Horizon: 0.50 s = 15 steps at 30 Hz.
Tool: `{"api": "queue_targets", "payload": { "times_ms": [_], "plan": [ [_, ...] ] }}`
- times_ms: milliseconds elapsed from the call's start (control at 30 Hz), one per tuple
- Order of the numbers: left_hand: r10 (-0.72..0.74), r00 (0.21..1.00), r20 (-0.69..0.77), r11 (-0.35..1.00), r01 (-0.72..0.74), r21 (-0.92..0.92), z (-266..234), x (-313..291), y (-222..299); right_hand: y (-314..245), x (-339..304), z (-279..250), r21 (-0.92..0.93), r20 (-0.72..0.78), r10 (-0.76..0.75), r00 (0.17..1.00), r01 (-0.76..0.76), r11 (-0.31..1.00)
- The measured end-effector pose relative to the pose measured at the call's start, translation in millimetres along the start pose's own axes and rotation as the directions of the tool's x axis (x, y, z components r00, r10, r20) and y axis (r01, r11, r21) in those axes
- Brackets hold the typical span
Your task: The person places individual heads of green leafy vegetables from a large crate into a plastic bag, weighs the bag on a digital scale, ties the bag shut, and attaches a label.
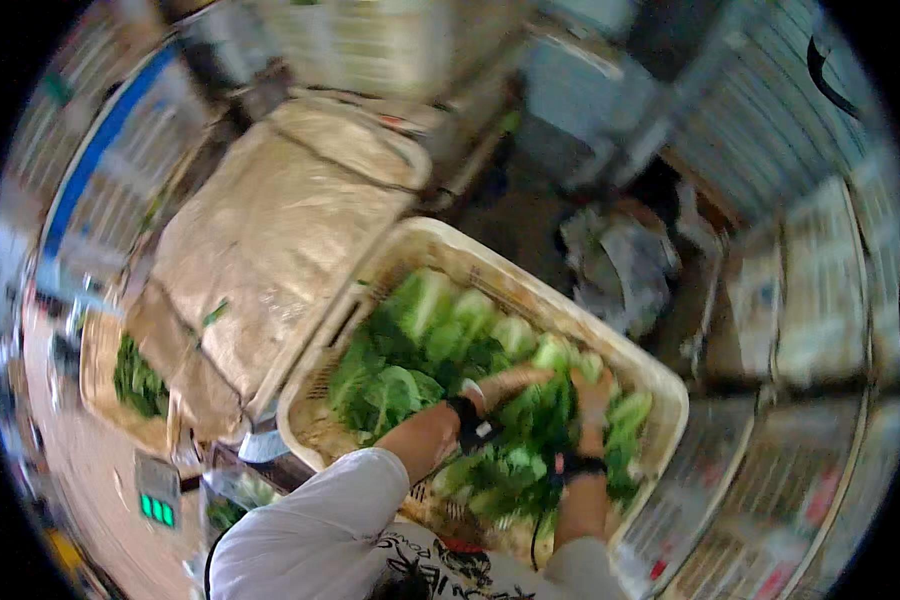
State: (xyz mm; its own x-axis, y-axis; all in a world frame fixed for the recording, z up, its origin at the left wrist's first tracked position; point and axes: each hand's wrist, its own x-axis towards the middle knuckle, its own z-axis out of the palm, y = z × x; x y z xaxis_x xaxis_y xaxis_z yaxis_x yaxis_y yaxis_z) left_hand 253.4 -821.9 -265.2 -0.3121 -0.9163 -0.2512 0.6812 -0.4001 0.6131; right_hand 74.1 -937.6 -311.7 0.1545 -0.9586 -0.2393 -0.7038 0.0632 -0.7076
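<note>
Heads of leafy greens (410, 395) with pale, thick stem ends lie packed in a cream plastic crate (580, 310). Both of my hands reach down into it. My left hand (515, 383) lies across the greens with its fingers stretched toward a pale stem end (552, 355). Close beside it, at the right part of the row, my right hand (592, 395) touches another pale stem end. Its fingers are blurred and partly hidden among leaves, so its grip is unclear. Dark bands circle both wrists.
A brown-covered stack (280, 220) tied with cord stands left of the crate. Beyond it, a smaller crate (95, 375) holds greens. A scale display (157, 508) glows green at lower left. Crumpled plastic (620, 265) lies beyond the crate; stacked crates (820, 290) line the right.
</note>
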Motion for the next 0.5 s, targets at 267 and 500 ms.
{"api": "queue_targets", "payload": {
  "times_ms": [267,500],
  "plan": [
    [0.610,0.791,0.043,0.770,-0.605,0.203,87.0,-117.9,70.6,-186.2,-143.1,-112.1,0.404,-0.078,-0.575,0.815,0.553,0.729],
    [0.782,0.612,0.119,0.482,-0.714,0.508,130.9,-311.6,64.0,-251.3,-268.7,-66.4,0.640,0.219,-0.624,0.750,0.372,0.672]
  ]
}}
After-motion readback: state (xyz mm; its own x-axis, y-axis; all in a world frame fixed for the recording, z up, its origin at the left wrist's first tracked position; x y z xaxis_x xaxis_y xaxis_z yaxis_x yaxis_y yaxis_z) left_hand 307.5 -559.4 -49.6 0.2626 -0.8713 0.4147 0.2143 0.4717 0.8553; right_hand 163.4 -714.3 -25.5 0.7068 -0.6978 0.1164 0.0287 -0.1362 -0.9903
